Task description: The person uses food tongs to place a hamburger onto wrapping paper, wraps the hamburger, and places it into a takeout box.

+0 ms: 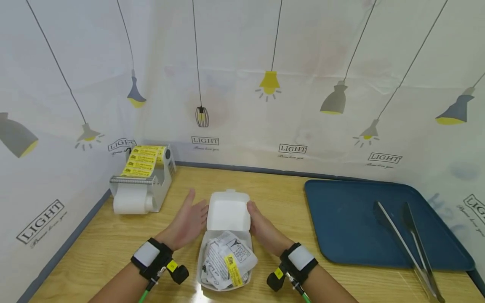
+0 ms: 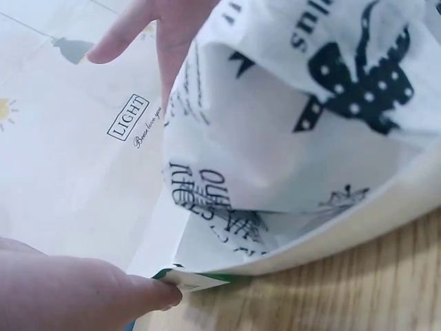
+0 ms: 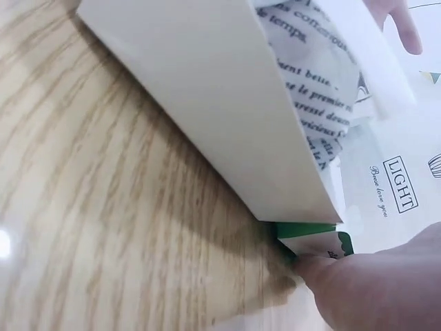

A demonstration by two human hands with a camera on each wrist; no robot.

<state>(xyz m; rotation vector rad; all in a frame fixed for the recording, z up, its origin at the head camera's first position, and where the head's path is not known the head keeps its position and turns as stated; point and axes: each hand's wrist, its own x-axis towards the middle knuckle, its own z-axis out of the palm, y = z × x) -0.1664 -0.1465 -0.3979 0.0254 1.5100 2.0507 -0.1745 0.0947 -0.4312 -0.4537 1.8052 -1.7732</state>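
Observation:
Between my hands stands an unfolded white takeaway box (image 1: pixel 229 212) with its lid tipped back. In its near half lies a food item wrapped in printed paper (image 1: pixel 229 259), bearing a yellow label (image 1: pixel 233 269). My left hand (image 1: pixel 185 223) is at the left, palm toward the box and thumb raised; its fingers touch a small corner flap (image 2: pixel 196 281). On the other side, my right hand (image 1: pixel 267 229) has its thumb stretched along the lid's edge; a finger touches a green-backed flap (image 3: pixel 317 243). Most right fingers are hidden in the head view.
A label dispenser (image 1: pixel 163 185) with a roll of yellow labels (image 1: pixel 140 162) stands at the back left. At right, a dark blue tray (image 1: pixel 345 219) holds metal tongs (image 1: pixel 401 240) whose handles overhang its near edge. A printed curtain (image 1: pixel 235 105) borders the wooden table (image 1: pixel 278 189).

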